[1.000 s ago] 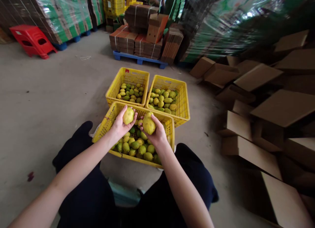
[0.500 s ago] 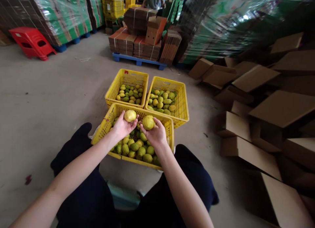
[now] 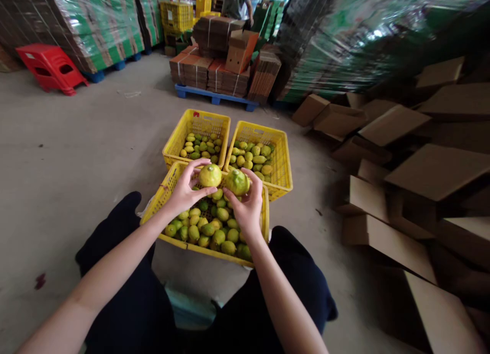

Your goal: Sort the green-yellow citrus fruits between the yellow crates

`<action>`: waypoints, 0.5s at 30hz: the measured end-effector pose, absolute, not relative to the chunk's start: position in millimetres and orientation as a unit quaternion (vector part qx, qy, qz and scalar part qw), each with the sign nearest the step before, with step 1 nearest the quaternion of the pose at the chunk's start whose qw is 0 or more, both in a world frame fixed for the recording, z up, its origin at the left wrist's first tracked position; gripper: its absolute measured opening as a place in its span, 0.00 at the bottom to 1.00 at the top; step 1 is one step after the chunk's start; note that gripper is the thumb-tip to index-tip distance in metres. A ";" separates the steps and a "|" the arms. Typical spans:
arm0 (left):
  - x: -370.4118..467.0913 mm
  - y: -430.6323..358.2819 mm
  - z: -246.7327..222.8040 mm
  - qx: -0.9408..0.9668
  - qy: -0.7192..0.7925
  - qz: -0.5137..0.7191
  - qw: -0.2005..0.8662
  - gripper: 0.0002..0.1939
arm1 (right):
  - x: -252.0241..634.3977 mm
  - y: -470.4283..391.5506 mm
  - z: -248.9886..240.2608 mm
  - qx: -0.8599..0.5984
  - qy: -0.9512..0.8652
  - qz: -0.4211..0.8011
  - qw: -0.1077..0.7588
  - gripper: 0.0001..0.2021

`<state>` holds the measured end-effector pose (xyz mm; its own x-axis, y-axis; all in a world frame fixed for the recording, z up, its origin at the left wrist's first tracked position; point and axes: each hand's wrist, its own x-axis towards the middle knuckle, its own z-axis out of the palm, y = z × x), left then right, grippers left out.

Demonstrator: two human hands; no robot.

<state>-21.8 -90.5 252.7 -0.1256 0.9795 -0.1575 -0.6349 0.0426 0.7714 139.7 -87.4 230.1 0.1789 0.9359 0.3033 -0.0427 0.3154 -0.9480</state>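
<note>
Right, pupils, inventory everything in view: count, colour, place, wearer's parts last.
Front crates: three, yellow, centre
Loose fruits: many, yellow to green, inside crates
Held fruits: two, yellow and green, above crates
Stool: one, red, left
Cardboard bundles: several, brown, on blue pallet
Upright box: one, orange, on bundles
Loose boxes: many, brown, right
Wrapped stacks: several, mostly green, back
Distant crates: several, yellow, back
Person: one, grey shirt, back
Unclear item: one, teal, bottom
Clothed legs: two, dark, bottom
Arms: two, bare, bottom
Hands: two, bare, holding fruit

A lemon (image 3: 210, 175) in each hand (image 3: 184, 192)
</note>
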 end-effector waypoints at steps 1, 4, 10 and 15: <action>-22.7 -90.6 252.6 0.232 0.373 0.653 0.617 0.31 | 139.0 -88.2 231.3 -0.432 -0.500 0.398 0.636 0.29; -24.3 -90.2 249.4 0.255 0.380 0.649 0.608 0.28 | 135.7 -90.4 233.4 -0.409 -0.476 0.435 0.645 0.28; -27.4 -91.0 247.0 0.414 0.403 0.626 0.524 0.28 | 138.2 -89.8 233.6 -0.419 -0.465 0.457 0.632 0.25; -29.3 -87.9 245.6 0.372 0.383 0.602 0.593 0.26 | 141.8 -83.2 237.0 -0.399 -0.359 0.604 0.590 0.15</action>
